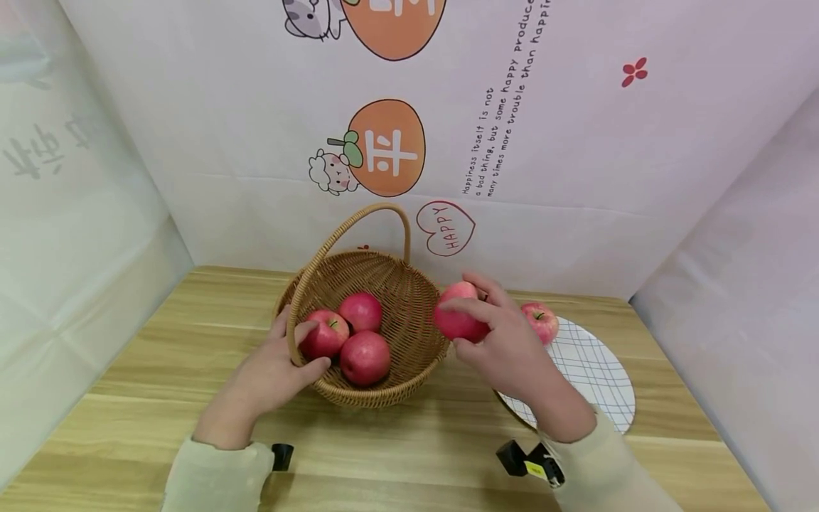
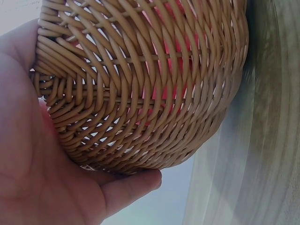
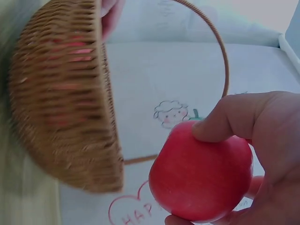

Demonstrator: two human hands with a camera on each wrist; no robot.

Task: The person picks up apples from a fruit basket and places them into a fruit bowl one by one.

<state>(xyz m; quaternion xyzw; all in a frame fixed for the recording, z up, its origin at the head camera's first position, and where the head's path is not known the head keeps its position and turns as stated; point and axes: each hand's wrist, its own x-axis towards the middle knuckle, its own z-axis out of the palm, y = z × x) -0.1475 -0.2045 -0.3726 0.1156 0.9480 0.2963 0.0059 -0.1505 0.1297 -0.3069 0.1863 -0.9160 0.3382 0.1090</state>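
A wicker basket [image 1: 409, 313] with a tall arched handle [image 1: 326, 245] stands on the wooden table, holding several red apples [image 1: 365, 358] gathered in its left half. My left hand [image 1: 275, 370] grips the basket's left rim at the foot of the handle; the left wrist view shows the thumb and a finger on either side of the woven wall [image 2: 140, 89]. In my right hand [image 1: 505, 341] is another red apple [image 3: 201, 173], held between thumb and fingers at the basket's right rim. Seen from the right wrist, that apple is outside the basket, beside its rim.
To the right lies a round plate [image 1: 601, 377] with a blue grid pattern, partly under my right forearm. One apple [image 1: 540, 322] sits at its far left edge. A white printed backdrop [image 1: 544, 235] rises behind the table, with white sheets on both sides.
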